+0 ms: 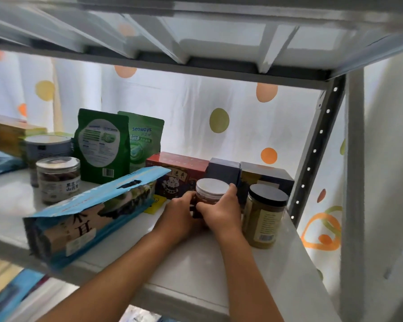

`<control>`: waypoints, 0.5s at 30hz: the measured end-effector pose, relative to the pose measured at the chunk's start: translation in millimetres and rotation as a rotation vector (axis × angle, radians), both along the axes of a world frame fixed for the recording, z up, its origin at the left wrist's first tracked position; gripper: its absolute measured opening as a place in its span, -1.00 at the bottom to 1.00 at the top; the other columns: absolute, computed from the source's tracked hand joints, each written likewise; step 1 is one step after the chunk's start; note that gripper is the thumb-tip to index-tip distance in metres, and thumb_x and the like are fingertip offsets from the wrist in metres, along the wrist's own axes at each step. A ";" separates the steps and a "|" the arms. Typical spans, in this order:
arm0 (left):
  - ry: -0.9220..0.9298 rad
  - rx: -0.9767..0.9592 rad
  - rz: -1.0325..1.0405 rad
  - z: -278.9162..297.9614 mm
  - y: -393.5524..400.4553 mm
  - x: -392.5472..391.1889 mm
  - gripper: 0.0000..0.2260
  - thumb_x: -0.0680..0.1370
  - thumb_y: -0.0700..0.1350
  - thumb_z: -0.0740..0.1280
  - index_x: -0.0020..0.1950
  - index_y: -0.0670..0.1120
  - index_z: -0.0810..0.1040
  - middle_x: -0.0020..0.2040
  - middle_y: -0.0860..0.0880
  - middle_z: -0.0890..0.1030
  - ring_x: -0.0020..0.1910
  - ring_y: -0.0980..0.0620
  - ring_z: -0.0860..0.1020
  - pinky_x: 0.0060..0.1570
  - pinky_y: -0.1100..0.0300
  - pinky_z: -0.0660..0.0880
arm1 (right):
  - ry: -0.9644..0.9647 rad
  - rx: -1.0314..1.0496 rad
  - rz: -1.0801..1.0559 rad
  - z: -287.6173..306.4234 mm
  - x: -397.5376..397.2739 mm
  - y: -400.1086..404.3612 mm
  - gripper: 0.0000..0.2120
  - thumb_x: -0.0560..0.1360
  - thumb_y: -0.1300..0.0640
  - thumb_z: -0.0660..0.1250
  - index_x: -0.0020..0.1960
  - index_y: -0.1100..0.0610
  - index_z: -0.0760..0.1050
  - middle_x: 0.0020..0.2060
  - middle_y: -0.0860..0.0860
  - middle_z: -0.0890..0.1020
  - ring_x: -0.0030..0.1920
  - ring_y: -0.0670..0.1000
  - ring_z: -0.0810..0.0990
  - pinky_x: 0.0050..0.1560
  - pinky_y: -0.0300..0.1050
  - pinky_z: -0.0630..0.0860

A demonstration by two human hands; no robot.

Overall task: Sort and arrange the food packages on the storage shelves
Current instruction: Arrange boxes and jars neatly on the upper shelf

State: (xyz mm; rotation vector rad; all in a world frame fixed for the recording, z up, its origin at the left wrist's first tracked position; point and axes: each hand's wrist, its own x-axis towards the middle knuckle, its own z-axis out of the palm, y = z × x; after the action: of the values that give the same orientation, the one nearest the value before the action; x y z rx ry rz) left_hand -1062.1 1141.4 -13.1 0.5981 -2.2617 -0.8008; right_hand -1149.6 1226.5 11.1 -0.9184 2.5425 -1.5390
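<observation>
White-lidded jar | body hidden by left hand, right hand

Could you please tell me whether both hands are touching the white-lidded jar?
Touching: the head view shows the left hand and right hand wrapped around the white-lidded jar.

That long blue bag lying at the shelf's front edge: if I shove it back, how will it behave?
The blue bag looks soft-sided, so it would probably buckle rather than slide stiffly. Its near corner seems to overhang the shelf edge, so a careless nudge might tip it off. It appears bulky but light.
</observation>
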 end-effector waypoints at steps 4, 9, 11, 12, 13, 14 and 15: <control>-0.131 -0.092 0.016 -1.2 13.4 15.8 -0.68 0.48 -0.11 0.43 0.23 -0.01 0.55 0.10 -0.02 0.66 0.07 0.02 0.62 0.07 0.06 0.58 | 0.130 0.120 0.009 3.0 14.2 12.0 -0.01 0.44 0.02 0.52 0.62 0.11 -0.06 0.55 0.11 0.19 0.55 0.12 0.21 0.47 -0.01 0.30; -0.204 -0.253 0.038 23.2 32.0 63.6 -0.78 0.59 -0.21 0.31 0.21 0.00 0.54 0.09 0.01 0.63 0.06 0.05 0.61 0.07 0.12 0.59 | 0.401 0.131 -0.110 17.4 66.7 24.2 -0.37 0.57 0.01 0.36 0.56 0.04 0.20 0.60 0.06 0.17 0.60 0.09 0.10 0.56 -0.03 0.12; -0.201 -0.365 0.009 47.0 35.7 96.9 -0.83 0.61 -0.14 0.27 0.19 -0.02 0.51 0.09 0.00 0.63 0.05 0.02 0.62 0.07 0.09 0.59 | 0.455 0.153 -0.107 33.0 91.3 25.0 -0.43 0.58 0.02 0.32 0.54 0.05 0.24 0.59 0.07 0.22 0.59 0.10 0.15 0.57 0.00 0.12; -0.209 -0.429 0.003 59.3 33.8 118.0 -0.81 0.62 -0.11 0.25 0.22 -0.03 0.49 0.14 -0.01 0.63 0.10 0.01 0.61 0.12 0.08 0.58 | 0.477 0.156 -0.098 43.4 105.6 23.4 -0.45 0.58 0.02 0.32 0.53 0.06 0.27 0.56 0.07 0.27 0.57 0.11 0.20 0.56 0.02 0.17; -0.218 -0.478 0.016 70.3 30.2 138.8 -0.77 0.62 -0.09 0.24 0.27 -0.03 0.47 0.20 -0.02 0.61 0.15 0.01 0.59 0.18 0.08 0.55 | 0.497 0.147 -0.092 53.3 118.9 21.7 -0.47 0.57 0.02 0.33 0.50 0.07 0.30 0.52 0.07 0.33 0.53 0.10 0.26 0.54 0.02 0.23; -0.214 -0.509 0.036 79.7 24.0 159.5 -0.73 0.63 -0.07 0.23 0.33 -0.02 0.44 0.26 -0.03 0.58 0.20 0.01 0.56 0.22 0.09 0.52 | 0.514 0.141 -0.086 61.9 131.6 19.5 -0.49 0.56 0.02 0.34 0.46 0.08 0.34 0.47 0.06 0.38 0.49 0.09 0.32 0.51 0.02 0.29; -0.200 -0.534 0.052 89.5 15.0 185.5 -0.70 0.63 -0.06 0.22 0.37 -0.02 0.41 0.30 -0.04 0.56 0.24 0.01 0.53 0.23 0.11 0.49 | 0.530 0.140 -0.077 70.5 149.6 14.8 -0.51 0.55 0.02 0.35 0.44 0.09 0.36 0.43 0.06 0.41 0.45 0.08 0.34 0.49 0.01 0.32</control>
State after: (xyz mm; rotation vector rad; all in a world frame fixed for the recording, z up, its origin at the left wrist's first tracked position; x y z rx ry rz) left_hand -876.6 1156.4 76.4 0.4914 -2.4870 -0.0927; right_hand -1000.0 1241.3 81.6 -1.3753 3.0166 -1.2379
